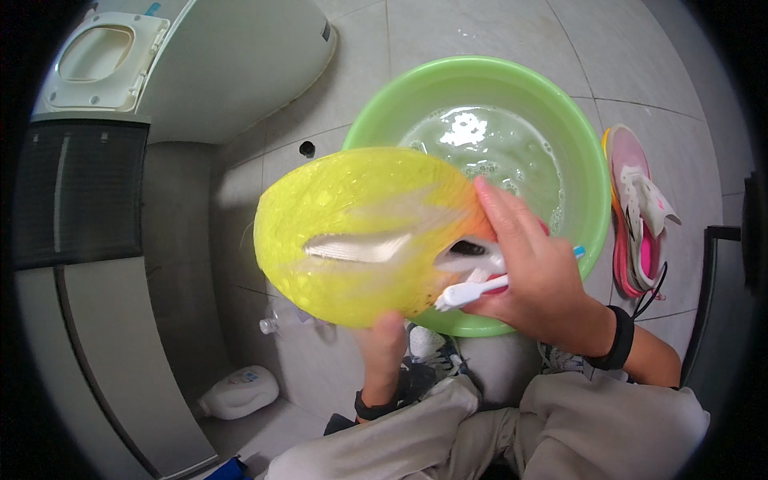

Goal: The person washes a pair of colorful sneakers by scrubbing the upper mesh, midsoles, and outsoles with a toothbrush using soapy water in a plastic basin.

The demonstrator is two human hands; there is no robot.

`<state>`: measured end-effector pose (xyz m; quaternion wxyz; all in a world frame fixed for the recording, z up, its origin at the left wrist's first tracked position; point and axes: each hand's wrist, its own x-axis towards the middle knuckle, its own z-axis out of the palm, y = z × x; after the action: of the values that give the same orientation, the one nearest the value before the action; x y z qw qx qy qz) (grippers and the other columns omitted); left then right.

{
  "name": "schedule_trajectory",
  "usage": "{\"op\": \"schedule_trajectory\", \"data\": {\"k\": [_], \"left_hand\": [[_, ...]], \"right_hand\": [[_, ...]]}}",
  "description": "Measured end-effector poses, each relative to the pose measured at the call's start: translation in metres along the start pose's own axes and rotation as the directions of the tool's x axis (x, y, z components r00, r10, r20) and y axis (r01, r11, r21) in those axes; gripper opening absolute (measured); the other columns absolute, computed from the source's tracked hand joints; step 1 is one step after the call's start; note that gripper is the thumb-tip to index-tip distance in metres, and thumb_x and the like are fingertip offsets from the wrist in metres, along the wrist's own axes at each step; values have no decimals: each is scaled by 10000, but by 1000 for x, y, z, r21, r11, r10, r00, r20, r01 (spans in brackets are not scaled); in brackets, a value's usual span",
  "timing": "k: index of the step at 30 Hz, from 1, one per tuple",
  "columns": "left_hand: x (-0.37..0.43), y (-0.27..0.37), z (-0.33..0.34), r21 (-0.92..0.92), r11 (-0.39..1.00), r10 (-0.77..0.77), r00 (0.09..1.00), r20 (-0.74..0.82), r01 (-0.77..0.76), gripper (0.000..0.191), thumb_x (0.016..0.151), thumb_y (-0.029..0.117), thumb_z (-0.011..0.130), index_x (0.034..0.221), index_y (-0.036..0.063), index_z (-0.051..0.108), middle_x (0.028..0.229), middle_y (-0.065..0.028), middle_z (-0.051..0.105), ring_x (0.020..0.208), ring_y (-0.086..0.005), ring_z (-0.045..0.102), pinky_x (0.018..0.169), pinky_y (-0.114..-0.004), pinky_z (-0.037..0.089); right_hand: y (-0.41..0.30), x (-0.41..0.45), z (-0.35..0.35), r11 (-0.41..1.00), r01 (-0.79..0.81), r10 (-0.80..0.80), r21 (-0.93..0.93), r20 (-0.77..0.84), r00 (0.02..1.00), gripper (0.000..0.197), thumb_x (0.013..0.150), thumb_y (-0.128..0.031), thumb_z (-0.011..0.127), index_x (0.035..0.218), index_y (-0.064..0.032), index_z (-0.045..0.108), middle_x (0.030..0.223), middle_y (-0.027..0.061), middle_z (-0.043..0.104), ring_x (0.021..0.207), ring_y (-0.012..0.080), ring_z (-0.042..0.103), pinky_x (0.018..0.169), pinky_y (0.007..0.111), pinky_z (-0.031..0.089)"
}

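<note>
A wet shoe (348,210) with a yellow sole, shading to orange at one end, is held up sole-side to the camera over the near left rim of a green plastic basin (594,174). My right hand (534,264) grips the shoe's narrower right part and also holds a white toothbrush (468,292), its bristled head near the sole's lower edge. My left hand (387,342) holds the shoe's lower edge, its other fingers hidden behind the sole. Soapy water (510,150) with bubbles lies in the basin.
Another pink and white shoe (636,192) rests on the tiles right of the basin. To the left are a floor drain (307,149), a clear plastic bottle (282,321), a white jug (243,393), a dark-fronted cabinet (84,192) and a toilet (234,66). A dark-framed panel (714,300) stands at the right.
</note>
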<state>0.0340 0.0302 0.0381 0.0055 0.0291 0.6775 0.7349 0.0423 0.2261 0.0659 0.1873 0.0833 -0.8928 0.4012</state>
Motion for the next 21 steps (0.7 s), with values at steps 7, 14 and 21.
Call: {"op": "schedule_trajectory", "data": {"k": [7, 14, 21], "left_hand": [[9, 12, 20, -111, 993, -7, 917, -399, -41, 142, 739, -33, 472, 846, -49, 565, 946, -184, 514, 898, -316, 500, 773, -362, 398], [3, 7, 7, -116, 991, 39, 973, -228, -67, 454, 735, 119, 534, 1141, -21, 388, 1015, -75, 473, 910, -181, 460, 826, -309, 378], [9, 8, 26, 11, 1000, -9, 939, -343, 14, 736, 718, 480, 454, 1278, 31, 291, 1184, -134, 437, 1060, -256, 468, 875, -362, 391]], "right_hand": [[-15, 3, -14, 965, -134, 82, 227, 223, 971, 797, 705, -429, 636, 1258, 31, 293, 991, 151, 502, 793, 311, 575, 610, 349, 487], [-30, 24, -10, 943, 86, -154, 322, 193, 969, 557, 702, 25, 549, 1230, -95, 419, 857, 99, 506, 688, 251, 556, 564, 311, 471], [-31, 22, -14, 964, 45, -104, 260, 217, 971, 513, 692, 20, 554, 1182, -126, 504, 829, 89, 506, 653, 199, 546, 537, 281, 458]]}}
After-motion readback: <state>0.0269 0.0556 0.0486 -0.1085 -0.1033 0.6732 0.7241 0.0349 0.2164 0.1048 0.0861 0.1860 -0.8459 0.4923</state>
